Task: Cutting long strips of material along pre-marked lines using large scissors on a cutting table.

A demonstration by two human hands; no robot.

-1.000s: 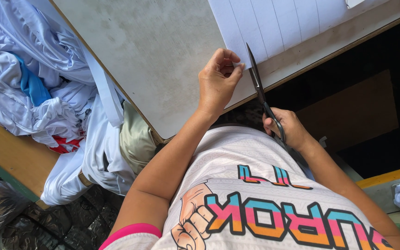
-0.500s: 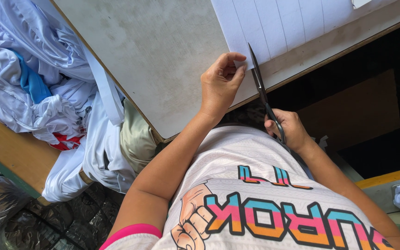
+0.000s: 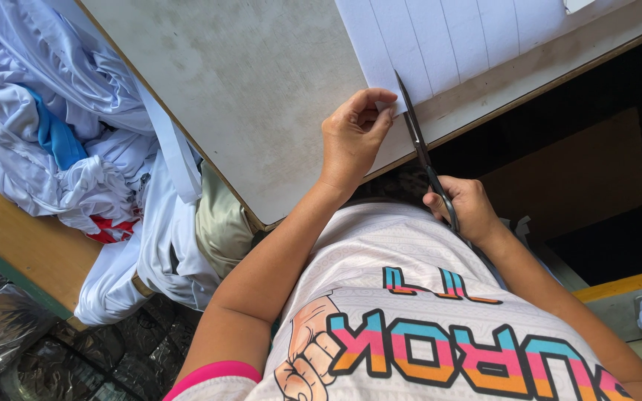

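A pale grey worktable (image 3: 247, 89), its top scuffed and stained, filled the upper part of the head view, edged with a thin wooden rim. To its left, a heap of white and light blue garments (image 3: 76, 148) spilled over a wooden bench (image 3: 16, 238), soft and crumpled, with a bright blue strip and a red patch showing among the folds. Dark, shiny plastic sheeting (image 3: 9, 334) lay on the floor below. To the right of the table the space was dark, with a brown panel (image 3: 574, 178) set in it.

A sheet of white fabric (image 3: 455, 37), smooth and flat and marked with faint parallel lines, lay at the table's far right corner. The left hand (image 3: 352, 137) was closed in a pinch on the near corner of that sheet, thumb and fingertips pressed together on the cloth. The right hand (image 3: 464, 208), near the table's edge and well apart from the left, was curled tight around the handles of long black scissors (image 3: 419, 145). The slim blades pointed up and away from the body, lying almost together, their tip reaching the fabric's edge just beside the left thumb.
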